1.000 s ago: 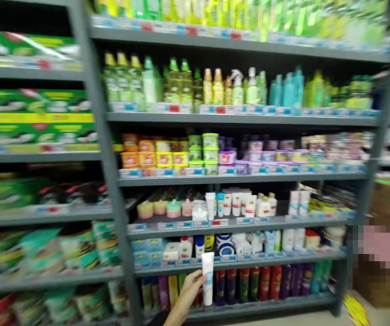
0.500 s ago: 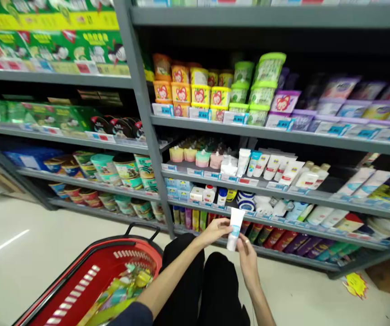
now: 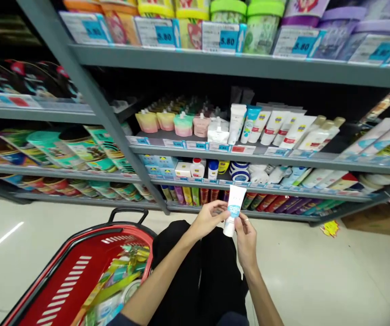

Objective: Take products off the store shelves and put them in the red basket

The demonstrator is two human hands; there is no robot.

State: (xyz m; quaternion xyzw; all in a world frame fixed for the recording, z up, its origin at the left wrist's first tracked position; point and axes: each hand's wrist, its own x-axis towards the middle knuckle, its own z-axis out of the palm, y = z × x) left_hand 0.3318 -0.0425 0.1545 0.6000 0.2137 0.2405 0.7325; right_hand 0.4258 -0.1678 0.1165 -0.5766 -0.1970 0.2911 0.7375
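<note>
A white squeeze tube with a light blue label stands nearly upright between my hands, its cap end down, in front of the lower shelves. My left hand grips it from the left, with the thumb on its front. From the right, my right hand holds the tube's lower part between thumb and fingers; a ring shows on one finger. Behind the tube, a shelf bears similar white tubes, small pastel spouted pouches and bottles.
To my left on the floor stands a red shopping basket with colourful packages inside. Tubs with price tags fill the shelf above. A grey upright post divides the shelving. A cardboard box sits at the right.
The view has moved closer to the shelves and lower. Both hands still hold the white tube, and my right hand has come further round onto it.
</note>
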